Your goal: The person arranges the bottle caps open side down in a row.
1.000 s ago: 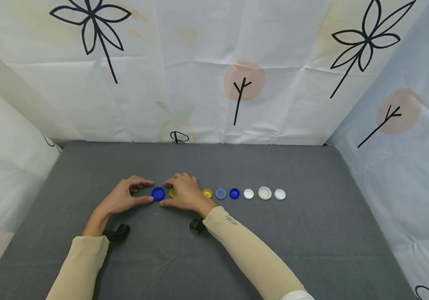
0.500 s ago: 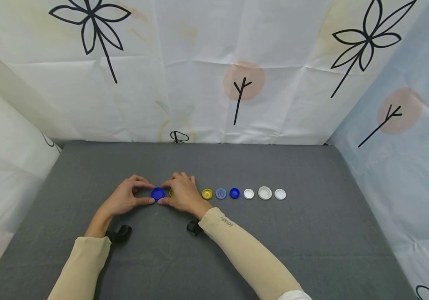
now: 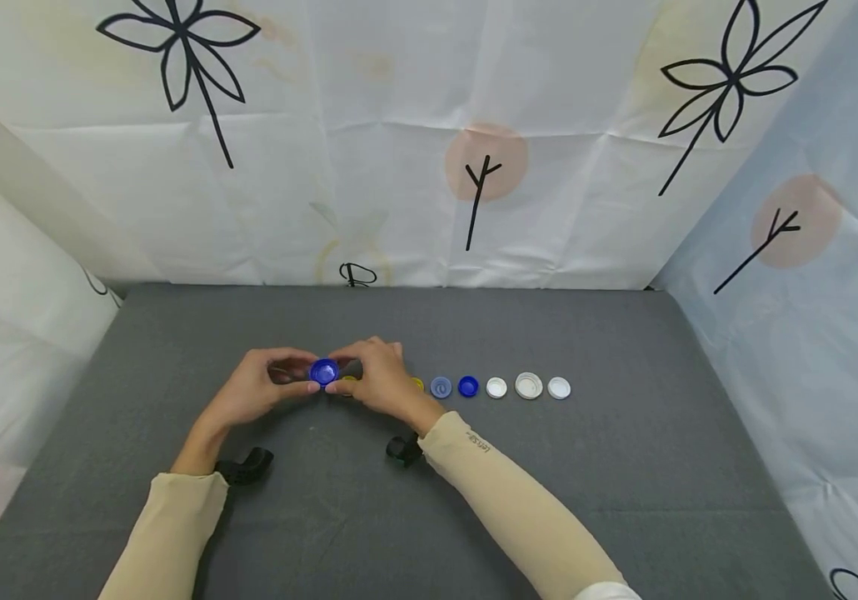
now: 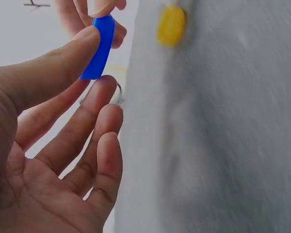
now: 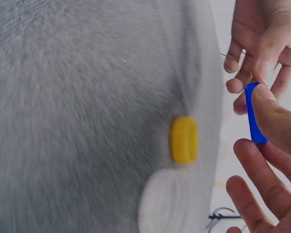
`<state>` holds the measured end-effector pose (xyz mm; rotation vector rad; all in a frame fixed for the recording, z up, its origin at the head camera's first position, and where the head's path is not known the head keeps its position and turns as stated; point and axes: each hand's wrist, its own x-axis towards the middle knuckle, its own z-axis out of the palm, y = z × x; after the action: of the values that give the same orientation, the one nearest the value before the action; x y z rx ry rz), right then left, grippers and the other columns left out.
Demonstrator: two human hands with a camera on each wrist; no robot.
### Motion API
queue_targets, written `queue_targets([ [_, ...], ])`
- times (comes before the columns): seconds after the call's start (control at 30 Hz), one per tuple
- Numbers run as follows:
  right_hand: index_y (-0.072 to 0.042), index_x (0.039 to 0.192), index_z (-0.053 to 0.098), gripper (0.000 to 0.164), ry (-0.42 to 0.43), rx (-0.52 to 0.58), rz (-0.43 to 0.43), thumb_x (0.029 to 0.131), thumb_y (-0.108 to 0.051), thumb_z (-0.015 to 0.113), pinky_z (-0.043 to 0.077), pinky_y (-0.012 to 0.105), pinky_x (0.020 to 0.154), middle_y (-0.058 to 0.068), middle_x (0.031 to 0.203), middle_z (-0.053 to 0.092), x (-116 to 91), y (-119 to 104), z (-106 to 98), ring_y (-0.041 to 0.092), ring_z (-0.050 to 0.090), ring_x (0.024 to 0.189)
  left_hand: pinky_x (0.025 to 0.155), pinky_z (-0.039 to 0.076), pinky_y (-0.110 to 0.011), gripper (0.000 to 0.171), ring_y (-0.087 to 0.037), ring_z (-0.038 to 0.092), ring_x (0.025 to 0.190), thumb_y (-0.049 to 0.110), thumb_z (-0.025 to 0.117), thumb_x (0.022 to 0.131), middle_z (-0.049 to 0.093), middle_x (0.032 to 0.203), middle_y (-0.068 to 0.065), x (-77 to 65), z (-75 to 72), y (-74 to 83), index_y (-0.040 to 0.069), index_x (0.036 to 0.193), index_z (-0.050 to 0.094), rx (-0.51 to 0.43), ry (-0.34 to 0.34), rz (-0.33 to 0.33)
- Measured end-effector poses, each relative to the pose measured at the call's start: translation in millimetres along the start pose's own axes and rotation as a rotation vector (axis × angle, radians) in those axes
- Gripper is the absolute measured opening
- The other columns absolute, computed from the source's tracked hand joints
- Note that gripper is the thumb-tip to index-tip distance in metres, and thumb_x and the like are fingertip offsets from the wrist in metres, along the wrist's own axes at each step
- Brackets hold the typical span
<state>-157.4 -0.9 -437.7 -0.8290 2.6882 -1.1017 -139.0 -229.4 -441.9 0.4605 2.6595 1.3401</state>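
Note:
Both hands pinch one blue bottle cap [image 3: 324, 372] from opposite sides, raised above the grey table. In the head view its hollow side faces the camera. The left hand [image 3: 247, 387] has its thumb on the near edge and fingers at the far edge. From the other side the right hand [image 3: 386, 379] grips it the same way. In the left wrist view the blue cap [image 4: 103, 46] is edge-on under the left thumb. Below the hands lies a yellow cap [image 5: 184, 140], mostly covered by the right hand in the head view. Beside it in the right wrist view is a blurred whitish cap [image 5: 165, 204].
On the grey table [image 3: 429, 508] a row of caps runs right: a partly hidden yellow one [image 3: 418, 383], a light blue one [image 3: 441, 387], a small blue one [image 3: 468, 386] and several white ones [image 3: 529, 386]. Patterned cloth [image 3: 391, 200] hangs behind and at both sides.
The blue cap lay flat on the table between the hands. Both hands have closed on it, lifted it and tilted it, moving slightly right. The other visible caps have stayed put.

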Motion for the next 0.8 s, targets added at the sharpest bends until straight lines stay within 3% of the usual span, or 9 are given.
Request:
queue_targets([
  [0.13, -0.013, 0.124, 0.073, 0.040, 0.009, 0.113, -0.009, 0.087, -0.025, 0.083, 0.027, 0.054, 0.103, -0.001, 0.112, 0.074, -9, 4, -15, 0.022, 0.058, 0.110, 0.079, 0.054, -0.034, 0.035, -0.021, 0.068, 0.093, 0.018, 0.081, 0.089, 0.073, 0.104, -0.009, 3.8, 6.0, 15.1, 0.003, 0.119, 0.072, -0.067, 0.002, 0.011],
  [0.23, -0.011, 0.124, 0.073, 0.040, 0.028, 0.146, -0.029, 0.087, -0.021, 0.083, 0.033, 0.053, 0.105, 0.002, 0.113, 0.073, -17, 10, -27, 0.022, 0.058, 0.110, 0.079, 0.054, -0.034, 0.033, -0.021, 0.067, 0.092, 0.016, 0.080, 0.090, 0.073, 0.103, -0.008, 8.0, 13.6, 26.5, 0.003, 0.119, 0.072, -0.112, -0.001, 0.036],
  [0.37, -0.009, 0.123, 0.073, 0.040, 0.062, 0.163, -0.068, 0.086, -0.020, 0.084, 0.044, 0.051, 0.099, 0.004, 0.113, 0.073, -30, 20, -43, 0.023, 0.060, 0.108, 0.078, 0.054, -0.035, 0.032, -0.021, 0.066, 0.090, 0.015, 0.081, 0.089, 0.072, 0.102, -0.007, 15.4, 26.4, 43.0, 0.005, 0.118, 0.072, -0.153, 0.001, 0.058],
  [0.6, -0.008, 0.121, 0.074, 0.037, 0.104, 0.221, -0.059, 0.086, -0.015, 0.084, 0.047, 0.059, 0.088, 0.006, 0.112, 0.071, -55, 36, -71, 0.035, 0.062, 0.106, 0.079, 0.055, -0.036, 0.032, -0.020, 0.066, 0.089, 0.011, 0.082, 0.088, 0.070, 0.102, -0.007, 29.6, 52.4, 69.7, 0.004, 0.117, 0.071, -0.225, -0.009, 0.096],
  [0.8, -0.005, 0.122, 0.073, 0.038, 0.129, 0.260, -0.051, 0.086, -0.010, 0.083, 0.050, 0.055, 0.084, 0.008, 0.110, 0.072, -75, 47, -91, 0.035, 0.064, 0.100, 0.080, 0.056, -0.036, 0.032, -0.022, 0.068, 0.089, 0.006, 0.081, 0.088, 0.071, 0.103, -0.011, 39.3, 74.9, 85.9, 0.000, 0.117, 0.070, -0.320, -0.017, 0.148],
])
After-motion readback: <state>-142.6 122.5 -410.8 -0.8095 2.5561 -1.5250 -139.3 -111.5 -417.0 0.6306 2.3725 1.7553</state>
